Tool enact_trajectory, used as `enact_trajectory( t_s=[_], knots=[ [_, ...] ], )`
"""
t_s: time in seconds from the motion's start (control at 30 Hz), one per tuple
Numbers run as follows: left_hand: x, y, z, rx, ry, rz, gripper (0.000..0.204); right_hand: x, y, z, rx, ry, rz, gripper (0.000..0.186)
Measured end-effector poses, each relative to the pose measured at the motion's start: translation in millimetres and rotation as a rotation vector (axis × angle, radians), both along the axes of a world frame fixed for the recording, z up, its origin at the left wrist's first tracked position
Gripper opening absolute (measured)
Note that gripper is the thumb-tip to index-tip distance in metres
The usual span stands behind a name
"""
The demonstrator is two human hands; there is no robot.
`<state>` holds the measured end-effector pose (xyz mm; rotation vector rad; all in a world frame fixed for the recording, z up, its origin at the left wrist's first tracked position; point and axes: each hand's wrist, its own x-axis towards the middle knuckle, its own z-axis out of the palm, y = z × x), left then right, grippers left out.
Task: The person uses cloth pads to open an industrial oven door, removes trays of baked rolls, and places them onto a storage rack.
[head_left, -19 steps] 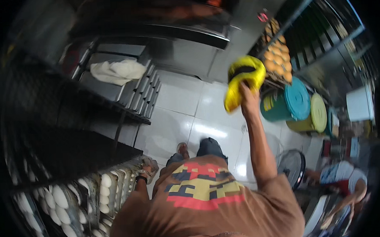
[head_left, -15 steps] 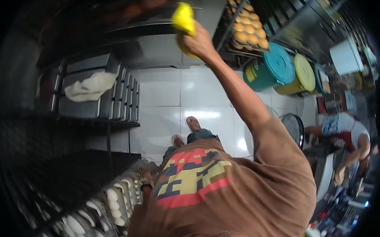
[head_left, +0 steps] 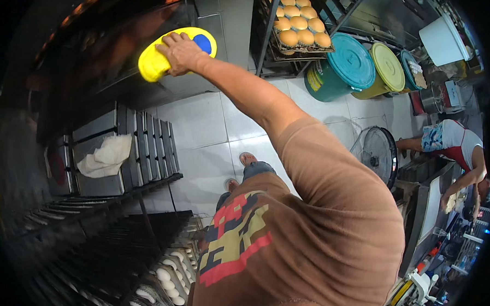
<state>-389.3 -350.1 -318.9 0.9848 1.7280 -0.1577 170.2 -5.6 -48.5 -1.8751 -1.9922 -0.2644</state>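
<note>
My right arm stretches up and to the left, and my right hand (head_left: 181,54) is closed over a yellow oval pad with a blue patch (head_left: 154,61). It looks like a mitt or pot holder, but its exact kind is unclear. Hand and pad are in front of a dark oven (head_left: 101,55) with an orange glow along its far edge. My left hand is out of sight, down by the rack on my left.
Dark racks (head_left: 164,184) hold pale dough pieces (head_left: 165,277) at lower left; a white cloth (head_left: 107,156) lies on upright trays. A rack of browned buns (head_left: 299,22), lidded bins (head_left: 353,61) and a fan (head_left: 375,155) stand to the right. Another person (head_left: 463,143) works at far right.
My right hand has swept left with the yellow pad, from beside the bun rack to the oven front. My body has turned, and my left hand has gone out of sight.
</note>
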Motion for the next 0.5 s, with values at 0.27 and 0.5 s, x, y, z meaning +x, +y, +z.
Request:
enact_trajectory(
  t_s=[0.27, 0.5],
  knots=[
    [30.0, 20.3, 11.8, -0.001, 0.039, -0.004, 0.043, 14.9, 2.0, -7.9, 0.025, -0.046, 0.08, 0.075],
    [46.2, 26.7, 17.2, 0.016, 0.043, -0.007, 0.043, 20.7, 7.0, -19.1, 0.126, -0.08, 0.111, 0.067]
  ],
)
